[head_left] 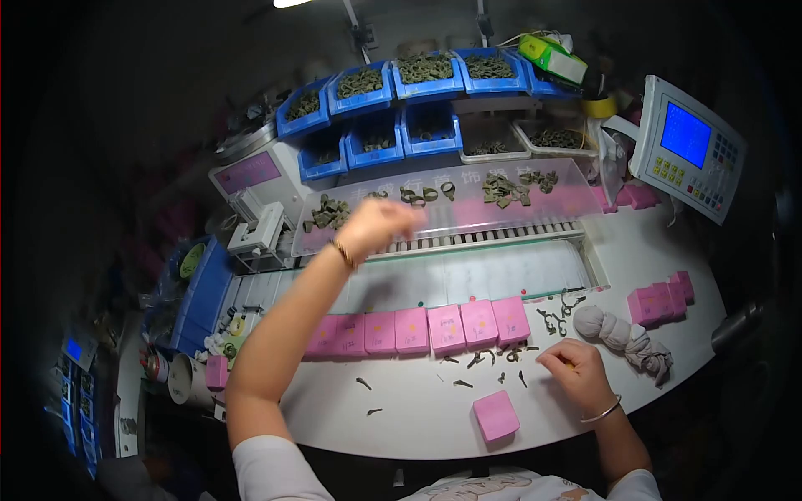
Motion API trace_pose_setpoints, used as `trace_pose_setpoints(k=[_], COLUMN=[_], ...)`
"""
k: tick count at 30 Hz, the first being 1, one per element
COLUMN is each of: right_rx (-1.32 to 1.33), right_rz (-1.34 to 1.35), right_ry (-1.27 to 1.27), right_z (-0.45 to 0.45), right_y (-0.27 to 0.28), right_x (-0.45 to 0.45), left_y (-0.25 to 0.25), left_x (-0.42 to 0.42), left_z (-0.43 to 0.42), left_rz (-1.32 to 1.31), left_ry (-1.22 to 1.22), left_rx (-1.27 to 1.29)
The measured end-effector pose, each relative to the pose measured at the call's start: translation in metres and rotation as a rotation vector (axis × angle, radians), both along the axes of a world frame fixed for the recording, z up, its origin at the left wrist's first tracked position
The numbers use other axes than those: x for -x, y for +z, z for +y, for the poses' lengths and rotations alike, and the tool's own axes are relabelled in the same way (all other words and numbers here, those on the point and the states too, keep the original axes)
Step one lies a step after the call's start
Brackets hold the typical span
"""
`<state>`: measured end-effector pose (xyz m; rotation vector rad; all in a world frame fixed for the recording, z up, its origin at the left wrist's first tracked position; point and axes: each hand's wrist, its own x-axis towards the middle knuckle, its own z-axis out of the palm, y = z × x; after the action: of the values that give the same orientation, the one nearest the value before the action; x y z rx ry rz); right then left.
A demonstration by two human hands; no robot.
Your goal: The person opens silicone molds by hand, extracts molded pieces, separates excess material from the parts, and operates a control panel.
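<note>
Marked pink blocks (447,328) stand in a row, seemingly finished; dark parts (463,384) lie scattered before them, apparently left to handle. My blurred left hand (384,227) is over a clear tray (468,219); my right hand (578,373) curls beside the parts. I can't tell either grip.

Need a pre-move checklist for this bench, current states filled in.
1. Left hand over the clear tray: ok.
2. Left hand's grip on a piece: cannot tell, fingers blurred.
3. Right hand holding a piece: cannot tell, fingertips too small to read.
4. Small dark pieces gathered together: not ok, scattered on the white table.
5. Lone pink block fully on the table: ok.
6. Display screen lit: ok.
</note>
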<state>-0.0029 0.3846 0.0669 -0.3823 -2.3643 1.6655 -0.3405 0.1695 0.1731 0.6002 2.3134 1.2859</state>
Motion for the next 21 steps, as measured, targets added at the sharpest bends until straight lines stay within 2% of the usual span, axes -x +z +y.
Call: trace_pose_setpoints(k=[1, 2, 3, 5, 7, 9, 11, 12, 14, 18, 19, 21], right_rx=[-0.258, -0.322, -0.325, -0.385, -0.383, -0.363, 0.154, 0.162, 0.647, 0.850, 0.862, 0.802], right_rz=[0.066, 0.028, 0.027, -0.036, -0.017, 0.002, -0.081, -0.086, 0.026, 0.138, 0.120, 0.112], right_ry=[-0.062, -0.076, -0.082, -0.131, -0.113, -0.078, -0.073, -0.067, -0.024, -0.046, -0.061, 0.007], right_z=[0.002, 0.004, 0.002, 0.001, 0.004, 0.005, 0.005, 0.005, 0.005, -0.017, -0.023, -0.034], right_y=[-0.002, 0.002, 0.005, 0.011, 0.012, 0.008, 0.000, -0.004, -0.009, 0.002, 0.006, 0.013], right_x=[-0.002, -0.005, -0.007, -0.011, -0.015, -0.017, -0.020, -0.020, -0.018, -0.007, -0.005, -0.005], left_y=[-0.001, 0.001, 0.006, 0.000, -0.012, -0.030, -0.044, -0.047, -0.052, -0.063, -0.070, -0.067], left_x=[0.024, 0.059, 0.064, 0.061, 0.025, -0.009, -0.048, -0.073, -0.116, -0.182, -0.194, -0.221], left_z=[0.008, 0.006, 0.016, 0.039, 0.057, 0.062, 0.052, 0.046, 0.031, 0.001, -0.005, -0.011], left_rz=[0.024, -0.058, -0.090, -0.187, -0.217, -0.435, -0.640, -0.670, -0.728, -0.766, -0.736, -0.683], left_ry=[0.175, 0.104, 0.153, 0.231, 0.169, 0.058, -0.040, -0.039, -0.068, -0.152, -0.187, -0.121], left_rx=[-0.283, -0.492, -0.689, -0.679, -0.670, -0.706, -0.749, -0.743, -0.755, -0.807, -0.863, -0.812])
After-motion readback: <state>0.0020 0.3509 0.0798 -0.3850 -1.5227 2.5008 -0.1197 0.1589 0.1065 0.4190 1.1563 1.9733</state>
